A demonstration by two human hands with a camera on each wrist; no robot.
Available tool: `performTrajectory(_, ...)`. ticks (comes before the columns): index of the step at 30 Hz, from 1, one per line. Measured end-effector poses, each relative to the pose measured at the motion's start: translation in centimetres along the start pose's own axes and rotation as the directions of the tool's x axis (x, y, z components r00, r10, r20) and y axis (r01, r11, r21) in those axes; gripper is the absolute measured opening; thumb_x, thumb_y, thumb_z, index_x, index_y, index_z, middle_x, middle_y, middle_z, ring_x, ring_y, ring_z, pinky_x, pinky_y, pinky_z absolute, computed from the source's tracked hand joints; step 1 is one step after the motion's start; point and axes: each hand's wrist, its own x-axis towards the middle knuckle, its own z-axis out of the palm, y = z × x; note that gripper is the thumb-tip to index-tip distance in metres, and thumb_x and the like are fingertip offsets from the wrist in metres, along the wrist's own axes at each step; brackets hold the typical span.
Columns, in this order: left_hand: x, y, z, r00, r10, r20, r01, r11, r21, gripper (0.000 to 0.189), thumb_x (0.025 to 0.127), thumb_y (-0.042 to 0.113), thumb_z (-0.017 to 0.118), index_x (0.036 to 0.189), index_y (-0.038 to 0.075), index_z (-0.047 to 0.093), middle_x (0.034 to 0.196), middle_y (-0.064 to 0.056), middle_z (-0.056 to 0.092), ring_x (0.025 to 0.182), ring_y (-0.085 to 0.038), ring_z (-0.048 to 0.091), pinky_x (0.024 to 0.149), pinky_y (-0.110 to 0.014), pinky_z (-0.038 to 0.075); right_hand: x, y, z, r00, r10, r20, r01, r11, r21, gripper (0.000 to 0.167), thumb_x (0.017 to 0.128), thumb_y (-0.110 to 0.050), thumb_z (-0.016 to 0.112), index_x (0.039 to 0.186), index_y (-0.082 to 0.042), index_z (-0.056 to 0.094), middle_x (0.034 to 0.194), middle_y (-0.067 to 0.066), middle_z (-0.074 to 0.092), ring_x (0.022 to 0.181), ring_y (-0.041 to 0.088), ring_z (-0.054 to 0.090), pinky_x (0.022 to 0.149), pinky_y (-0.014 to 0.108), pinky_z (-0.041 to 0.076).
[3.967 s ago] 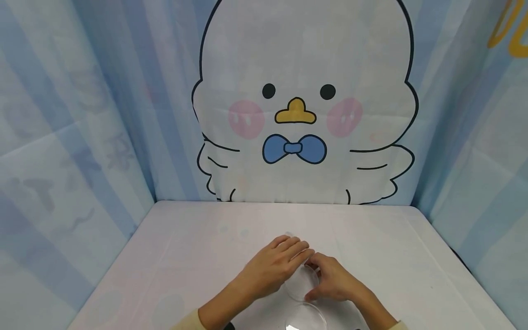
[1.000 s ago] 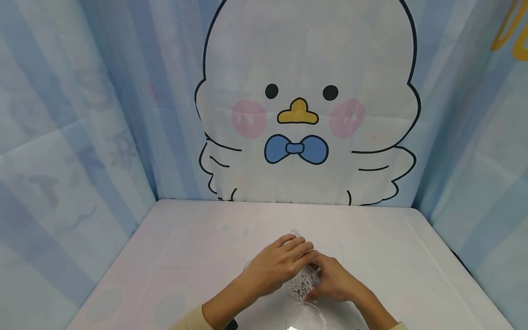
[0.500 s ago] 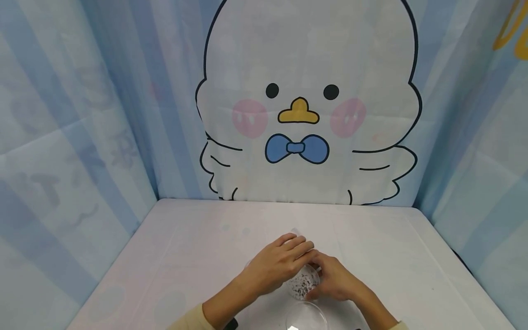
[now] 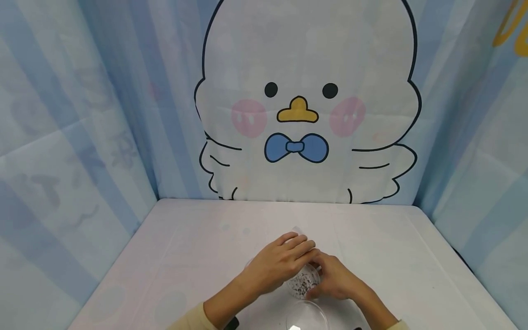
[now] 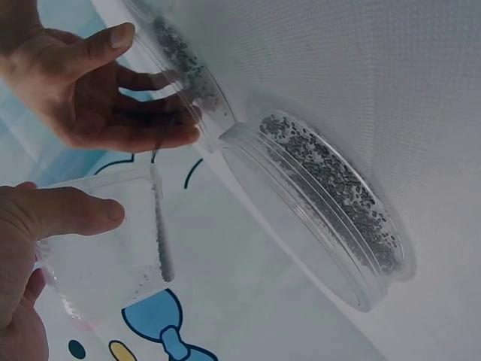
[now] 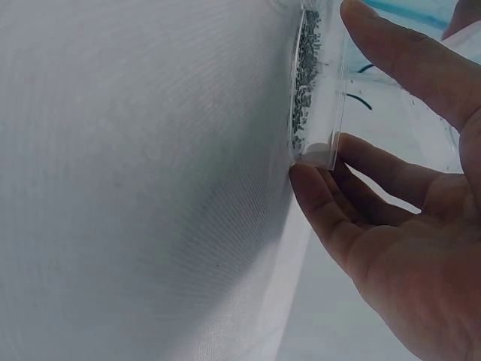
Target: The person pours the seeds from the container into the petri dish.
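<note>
My left hand [image 4: 278, 263] pinches a small clear plastic bag [image 5: 105, 248] between thumb and fingers; dark grains line one edge of it in the left wrist view. The bag hangs tilted above a clear round petri dish [image 4: 303, 283] that has dark grains scattered over its bottom. Curled round this dish's right side, my right hand [image 4: 336, 277] grips its rim on the table, as the right wrist view also shows. A second petri dish [image 5: 323, 188] with a layer of dark grains sits to the left, mostly hidden behind my left hand in the head view.
Nearer me stands another clear round dish [image 4: 307, 316], cut off by the frame's bottom edge. A black object [image 4: 232, 323] shows beside my left sleeve. The white-covered table [image 4: 198, 238] ends at a printed cloth backdrop [image 4: 288, 55] with side curtains.
Four seconds ago the dish in my right hand showed no grains; dark grains now cover its bottom. Both hands have stayed in nearly the same place.
</note>
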Motion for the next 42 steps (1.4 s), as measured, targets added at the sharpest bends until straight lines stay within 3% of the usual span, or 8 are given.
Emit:
performTrajectory(17,0.19,-0.04,0.19,1.0,-0.001,-0.03,0.0,1.0,-0.027,0.044,0.098,0.019,0.073,0.14,0.023,0.061,0.138,0.009,0.057,0.13,-0.009,0.051,0.12,-0.029,0.037,0.04,-0.05,-0.08,0.999,0.043,0.005,-0.043,0.998,-0.034,0.077,0.061,-0.025,0.101,0.126,-0.005,0.064,0.111,0.005,0.068,0.102,0.022,0.063,0.079,0.029,0.054)
performTrajectory(31,0.11,-0.06,0.21,0.999,0.015,-0.038,-0.016,1.0,-0.016,0.042,0.099,0.021,0.071,0.14,0.024,0.061,0.138,0.01,0.055,0.131,-0.009,0.051,0.121,-0.029,0.036,-0.04,-0.21,0.0,1.0,0.028,0.003,-0.028,0.999,-0.025,0.083,0.06,-0.024,0.101,0.132,-0.008,0.061,0.116,0.005,0.069,0.104,0.022,0.065,0.086,0.035,0.056)
performTrajectory(42,0.23,-0.13,0.43,0.997,0.027,-0.074,-0.03,0.999,-0.038,0.04,0.098,0.02,0.072,0.137,0.023,0.063,0.135,0.009,0.056,0.13,-0.01,0.052,0.122,-0.03,0.036,-0.1,-0.24,0.03,1.0,0.027,-0.006,-0.027,0.999,-0.028,0.085,0.06,-0.024,0.101,0.132,-0.009,0.059,0.114,0.008,0.069,0.103,0.024,0.064,0.082,0.032,0.055)
